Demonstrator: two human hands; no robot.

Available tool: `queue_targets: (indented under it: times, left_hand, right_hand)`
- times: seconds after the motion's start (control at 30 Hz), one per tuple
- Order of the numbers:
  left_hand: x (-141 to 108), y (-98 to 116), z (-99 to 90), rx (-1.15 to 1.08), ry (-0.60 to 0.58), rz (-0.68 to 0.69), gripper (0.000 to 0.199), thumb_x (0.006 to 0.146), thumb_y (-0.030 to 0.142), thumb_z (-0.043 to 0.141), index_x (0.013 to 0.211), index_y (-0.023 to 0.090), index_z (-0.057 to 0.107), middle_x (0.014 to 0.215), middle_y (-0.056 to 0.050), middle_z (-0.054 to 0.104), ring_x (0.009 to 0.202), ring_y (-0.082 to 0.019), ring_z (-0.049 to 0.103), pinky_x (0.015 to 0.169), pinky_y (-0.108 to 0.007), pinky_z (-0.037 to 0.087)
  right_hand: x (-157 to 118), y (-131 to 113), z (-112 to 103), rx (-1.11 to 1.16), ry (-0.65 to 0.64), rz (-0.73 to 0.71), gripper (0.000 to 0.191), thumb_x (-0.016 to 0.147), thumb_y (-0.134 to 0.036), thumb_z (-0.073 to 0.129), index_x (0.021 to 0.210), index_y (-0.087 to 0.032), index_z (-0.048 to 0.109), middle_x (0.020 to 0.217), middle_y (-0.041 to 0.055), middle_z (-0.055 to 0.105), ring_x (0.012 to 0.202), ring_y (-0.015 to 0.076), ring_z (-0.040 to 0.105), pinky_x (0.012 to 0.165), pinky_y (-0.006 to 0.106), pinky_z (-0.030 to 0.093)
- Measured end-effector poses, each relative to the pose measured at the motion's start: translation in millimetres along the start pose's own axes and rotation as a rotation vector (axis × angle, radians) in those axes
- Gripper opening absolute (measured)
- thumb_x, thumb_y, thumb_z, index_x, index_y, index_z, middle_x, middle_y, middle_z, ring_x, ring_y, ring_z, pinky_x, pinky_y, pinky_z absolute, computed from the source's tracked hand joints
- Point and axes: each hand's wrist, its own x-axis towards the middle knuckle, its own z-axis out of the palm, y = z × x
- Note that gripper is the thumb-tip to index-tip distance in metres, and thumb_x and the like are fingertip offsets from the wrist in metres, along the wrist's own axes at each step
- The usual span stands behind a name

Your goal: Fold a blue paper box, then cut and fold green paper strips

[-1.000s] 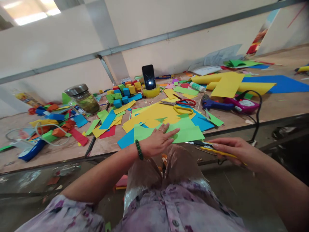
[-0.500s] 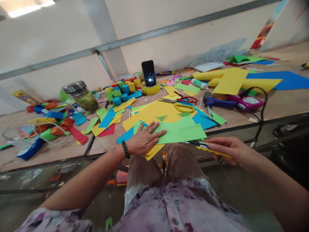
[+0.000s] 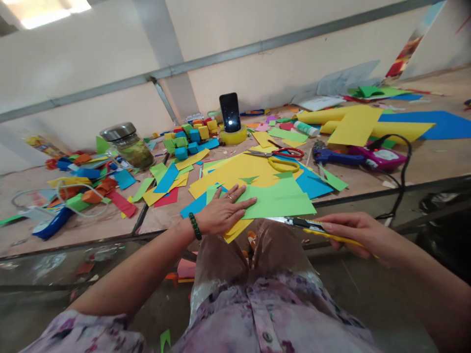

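Observation:
My left hand [image 3: 224, 212] lies flat with fingers spread on the left part of a green paper sheet [image 3: 279, 198] at the table's front edge. Yellow sheets [image 3: 228, 174] and blue paper lie under and behind it. In my right hand [image 3: 353, 233] is a yellow and black utility knife [image 3: 309, 226], its blade out and pointing left along the front edge of the green sheet. Whether the blade touches the paper cannot be told. Red- and yellow-handled scissors [image 3: 283, 159] rest on the yellow paper behind.
A phone [image 3: 230, 113] stands in a yellow tape roll [image 3: 233, 136]. Paper cubes [image 3: 181, 142] and a glass jar [image 3: 128, 146] are at left. A blue glue gun [image 3: 338, 156], a pink device [image 3: 386, 158] and its black cable lie at right.
The utility knife's blade shows more, stretching further left along the green sheet's edge. The whole view has shifted slightly. My left hand stays flat on the paper.

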Motion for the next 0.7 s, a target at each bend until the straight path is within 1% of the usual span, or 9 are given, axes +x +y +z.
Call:
queue_targets:
  times: [0.1, 0.23, 0.37, 0.43, 0.53, 0.6, 0.7]
  left_hand:
    - [2, 4, -0.4, 0.001, -0.001, -0.013, 0.050, 0.099, 0.041, 0.020, 0.149, 0.036, 0.025, 0.160, -0.006, 0.006, 0.147, -0.029, 0.008, 0.113, -0.062, 0.002]
    - [4, 6, 0.2, -0.009, 0.006, -0.004, 0.049, 0.099, 0.042, 0.020, 0.148, 0.038, 0.025, 0.160, -0.005, 0.005, 0.147, -0.028, 0.006, 0.113, -0.062, 0.002]
    - [3, 6, 1.4, -0.020, 0.015, 0.002, 0.049, 0.099, 0.043, 0.019, 0.148, 0.039, 0.025, 0.160, -0.004, 0.006, 0.147, -0.028, 0.007, 0.113, -0.062, 0.001]
    - [6, 8, 2.1, -0.031, 0.018, -0.009, 0.049, 0.099, 0.044, 0.020, 0.148, 0.039, 0.025, 0.160, -0.004, 0.006, 0.147, -0.029, 0.006, 0.112, -0.063, 0.002]
    - [14, 13, 1.9, -0.065, 0.028, -0.037, 0.049, 0.099, 0.045, 0.019, 0.148, 0.039, 0.026, 0.161, -0.005, 0.007, 0.147, -0.030, 0.005, 0.112, -0.064, 0.004]
    - [20, 15, -0.3, -0.099, 0.034, -0.038, 0.050, 0.099, 0.046, 0.017, 0.148, 0.038, 0.025, 0.161, -0.006, 0.006, 0.147, -0.030, 0.004, 0.112, -0.063, 0.006]
    - [20, 8, -6.2, -0.123, 0.022, -0.017, 0.051, 0.099, 0.045, 0.017, 0.149, 0.036, 0.022, 0.161, -0.007, 0.006, 0.148, -0.027, 0.003, 0.113, -0.060, 0.010]
  right_hand:
    - [3, -3, 4, 0.065, -0.043, 0.011, 0.068, 0.066, -0.063, 0.068, 0.109, -0.010, 0.069, 0.054, 0.0026, 0.061, 0.034, 0.0032, 0.034, 0.033, 0.018, 0.021]
    - [5, -3, 6, 0.048, -0.068, 0.022, 0.069, 0.063, -0.064, 0.069, 0.108, -0.012, 0.070, 0.053, 0.0019, 0.061, 0.034, 0.0044, 0.037, 0.033, 0.018, 0.022]
    - [2, -2, 4, 0.029, -0.046, 0.031, 0.068, 0.063, -0.064, 0.070, 0.108, -0.014, 0.071, 0.052, 0.0015, 0.061, 0.036, 0.0058, 0.039, 0.033, 0.018, 0.022]
    - [3, -3, 7, 0.047, -0.038, 0.016, 0.067, 0.063, -0.064, 0.070, 0.107, -0.014, 0.071, 0.053, 0.0013, 0.061, 0.035, 0.0047, 0.037, 0.033, 0.018, 0.022]
    - [8, -3, 12, 0.075, -0.015, -0.002, 0.065, 0.066, -0.063, 0.069, 0.108, -0.013, 0.069, 0.056, 0.0018, 0.062, 0.035, 0.0037, 0.034, 0.034, 0.018, 0.021]
    - [12, -2, 12, 0.075, -0.002, -0.004, 0.064, 0.069, -0.061, 0.069, 0.112, -0.013, 0.068, 0.059, 0.0033, 0.064, 0.036, 0.0040, 0.034, 0.034, 0.018, 0.021]
    - [14, -2, 10, 0.035, 0.015, -0.024, 0.063, 0.070, -0.060, 0.068, 0.111, -0.013, 0.068, 0.061, 0.0057, 0.065, 0.036, 0.0049, 0.036, 0.034, 0.019, 0.022]
